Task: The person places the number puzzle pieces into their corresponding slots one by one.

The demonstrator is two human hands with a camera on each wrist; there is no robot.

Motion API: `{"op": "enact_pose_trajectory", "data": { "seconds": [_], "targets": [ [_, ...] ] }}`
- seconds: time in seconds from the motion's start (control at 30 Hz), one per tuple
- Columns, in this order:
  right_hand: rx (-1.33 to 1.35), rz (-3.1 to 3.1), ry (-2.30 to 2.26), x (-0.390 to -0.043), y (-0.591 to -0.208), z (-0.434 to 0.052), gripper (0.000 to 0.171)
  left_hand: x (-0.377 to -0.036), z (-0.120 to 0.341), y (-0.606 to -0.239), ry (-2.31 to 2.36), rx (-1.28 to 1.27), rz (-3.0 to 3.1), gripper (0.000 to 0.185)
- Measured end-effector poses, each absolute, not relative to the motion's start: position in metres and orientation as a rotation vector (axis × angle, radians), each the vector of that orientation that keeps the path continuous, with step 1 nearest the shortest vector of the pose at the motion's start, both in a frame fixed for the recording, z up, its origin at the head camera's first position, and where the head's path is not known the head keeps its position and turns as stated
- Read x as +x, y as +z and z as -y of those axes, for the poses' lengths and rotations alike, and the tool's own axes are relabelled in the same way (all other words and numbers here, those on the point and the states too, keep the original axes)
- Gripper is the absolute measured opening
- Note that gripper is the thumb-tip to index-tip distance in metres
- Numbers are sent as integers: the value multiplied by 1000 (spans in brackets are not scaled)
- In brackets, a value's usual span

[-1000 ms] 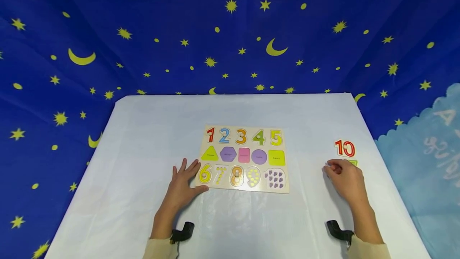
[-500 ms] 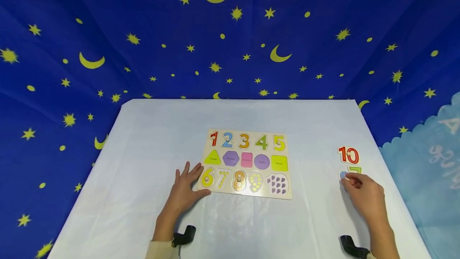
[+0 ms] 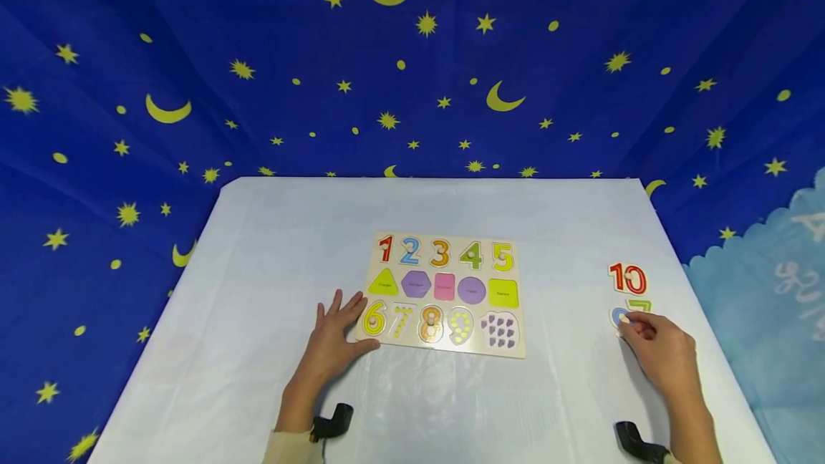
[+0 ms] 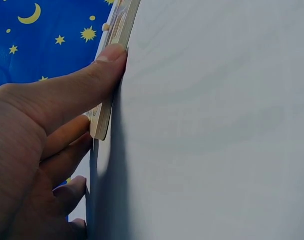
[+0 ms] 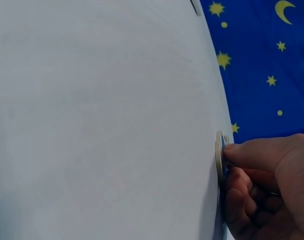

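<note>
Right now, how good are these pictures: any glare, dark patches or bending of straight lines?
Head view: even light, a faint sheen on the table near the front, and the star curtain bows outward like a wide lens. Left wrist view: the left hand is dim and casts a dark shadow beside the puzzle board. Right wrist view: the table looks washed out, the right hand shaded.

Puzzle board [image 3: 445, 296]: nos. 1-6, 8; loose piece [image 3: 627, 278]: 10.
</note>
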State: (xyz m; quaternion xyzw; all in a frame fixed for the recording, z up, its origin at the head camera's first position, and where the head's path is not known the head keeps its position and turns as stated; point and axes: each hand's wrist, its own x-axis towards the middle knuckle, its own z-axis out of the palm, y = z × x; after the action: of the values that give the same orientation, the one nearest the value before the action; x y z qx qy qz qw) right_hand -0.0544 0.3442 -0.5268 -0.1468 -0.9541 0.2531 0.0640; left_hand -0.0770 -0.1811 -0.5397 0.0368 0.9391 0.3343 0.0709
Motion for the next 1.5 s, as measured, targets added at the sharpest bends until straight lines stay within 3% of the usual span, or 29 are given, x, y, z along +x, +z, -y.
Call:
{"op": "enact_pose_trajectory", "data": {
  "seconds": [1.5],
  "targets": [
    [-287,2881,884,-76,-530,-310,31,-82,180,-536,880,122,-2845,91]
  ]
}}
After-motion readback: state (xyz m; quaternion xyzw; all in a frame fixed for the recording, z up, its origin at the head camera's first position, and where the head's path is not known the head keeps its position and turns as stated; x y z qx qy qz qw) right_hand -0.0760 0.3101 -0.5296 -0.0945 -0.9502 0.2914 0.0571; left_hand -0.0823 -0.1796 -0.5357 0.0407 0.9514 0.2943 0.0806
